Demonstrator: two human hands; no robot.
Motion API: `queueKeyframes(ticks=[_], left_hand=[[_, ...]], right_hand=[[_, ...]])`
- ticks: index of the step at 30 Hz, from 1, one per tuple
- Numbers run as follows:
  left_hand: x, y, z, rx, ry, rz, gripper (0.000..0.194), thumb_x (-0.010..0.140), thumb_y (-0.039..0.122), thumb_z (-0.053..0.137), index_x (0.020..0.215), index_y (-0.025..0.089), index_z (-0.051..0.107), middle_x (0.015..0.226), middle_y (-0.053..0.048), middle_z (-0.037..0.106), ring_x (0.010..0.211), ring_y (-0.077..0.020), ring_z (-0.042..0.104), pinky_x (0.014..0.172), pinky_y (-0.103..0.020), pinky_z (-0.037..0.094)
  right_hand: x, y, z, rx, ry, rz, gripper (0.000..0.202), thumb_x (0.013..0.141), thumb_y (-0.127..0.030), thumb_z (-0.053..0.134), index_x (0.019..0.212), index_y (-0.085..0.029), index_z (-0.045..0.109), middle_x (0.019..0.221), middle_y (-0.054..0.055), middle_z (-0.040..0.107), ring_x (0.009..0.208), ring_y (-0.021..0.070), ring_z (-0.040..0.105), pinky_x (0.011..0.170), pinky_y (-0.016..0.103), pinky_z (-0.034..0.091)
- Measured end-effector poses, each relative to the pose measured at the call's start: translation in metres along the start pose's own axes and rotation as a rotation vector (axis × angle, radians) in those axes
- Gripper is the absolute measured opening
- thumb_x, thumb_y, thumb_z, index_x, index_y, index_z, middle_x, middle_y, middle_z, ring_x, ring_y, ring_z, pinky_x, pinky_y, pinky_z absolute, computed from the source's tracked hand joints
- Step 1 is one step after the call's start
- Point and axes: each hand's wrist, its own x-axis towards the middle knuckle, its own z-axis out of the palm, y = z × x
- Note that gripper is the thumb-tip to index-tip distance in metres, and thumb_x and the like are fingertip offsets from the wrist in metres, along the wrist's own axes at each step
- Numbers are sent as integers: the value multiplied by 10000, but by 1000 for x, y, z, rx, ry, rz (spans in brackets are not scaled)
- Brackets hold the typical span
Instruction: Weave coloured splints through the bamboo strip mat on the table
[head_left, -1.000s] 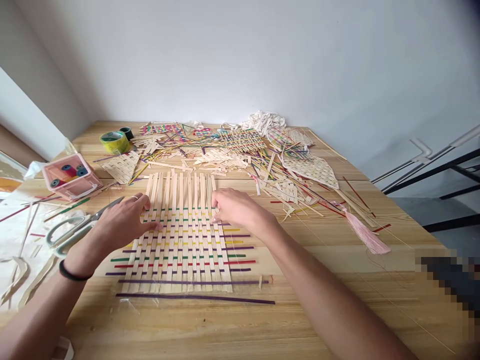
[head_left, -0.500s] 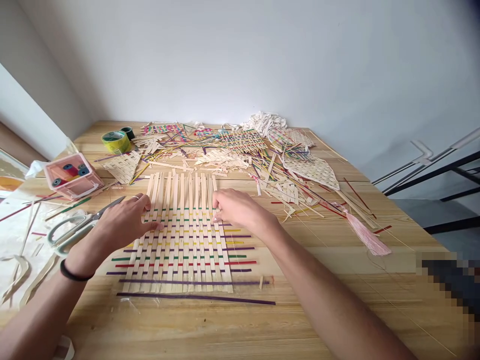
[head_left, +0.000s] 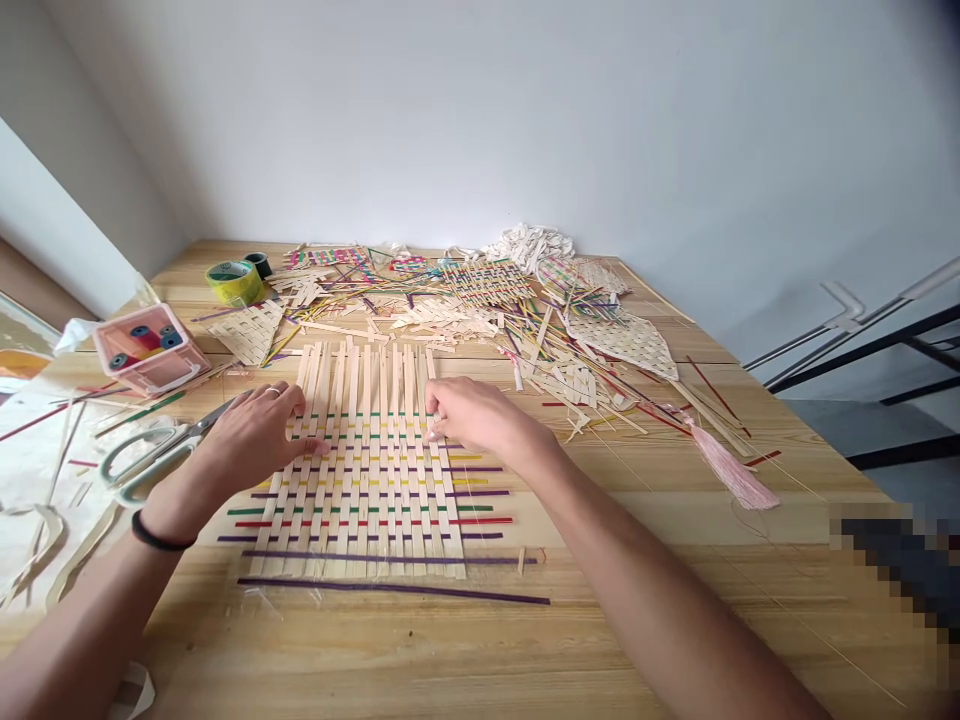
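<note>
A half-woven mat (head_left: 367, 490) of pale flat strips, crossed by thin purple, green, red and yellow strips, lies on the table. Its upper pale ends stick out loose and unwoven. At the mat's upper left edge is my left hand (head_left: 259, 425), fingers bent over the edge and thumb resting on the weave. My right hand (head_left: 469, 410) is closed at the upper right edge, near the topmost green strip, its fingertips partly hidden. A separate purple strip (head_left: 394, 591) lies below the mat's near edge, on clear tape.
Scissors (head_left: 139, 465) lie beside my left wrist. A pink box (head_left: 165, 375) with spools and a yellow tape roll (head_left: 238, 287) stand at the back left. Loose strips and woven pieces (head_left: 487, 283) cover the back; a woven fan (head_left: 630, 345) with a pink tassel (head_left: 731, 465) is at right.
Both hands keep their places at the mat's upper edges, with barely any movement. The whole view has shifted slightly.
</note>
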Motion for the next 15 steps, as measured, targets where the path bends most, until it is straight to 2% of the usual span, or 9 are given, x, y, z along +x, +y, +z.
queueKeyframes(ticks=[4, 7, 11, 15], left_hand=[[0, -1, -1, -30, 1, -1, 539, 837, 713, 661, 1056, 225, 591, 1060, -137, 725, 1003, -389, 694, 894, -488, 514], [-1, 1, -3, -64, 19, -11, 510, 833, 685, 670, 1031, 219, 613, 1068, -151, 726, 1055, -417, 692, 932, -516, 510], [-3, 7, -12, -70, 28, 42, 419, 885, 582, 630, 1092, 217, 648, 1183, -165, 728, 1180, -414, 669, 1018, -557, 489], [-11, 19, -35, -160, 24, 175, 470, 934, 569, 567, 1242, 237, 689, 1313, -154, 719, 1225, -382, 672, 1059, -549, 509]], right_hand=[[1, -1, 2, -28, 2, -6, 202, 955, -198, 746, 1149, -192, 689, 1173, 67, 769, 1031, 218, 707, 742, 294, 442], [-2, -3, 5, -69, 40, -16, 222, 950, -239, 773, 1146, -178, 689, 1210, 99, 761, 1098, 251, 695, 834, 318, 478], [-14, -2, 16, -110, 212, -46, 245, 959, -231, 756, 1170, -142, 668, 1275, 151, 714, 1197, 297, 646, 952, 379, 497], [-44, 0, 37, -34, 337, -168, 106, 1012, -183, 657, 1106, -146, 691, 1198, 128, 709, 1153, 278, 641, 991, 417, 508]])
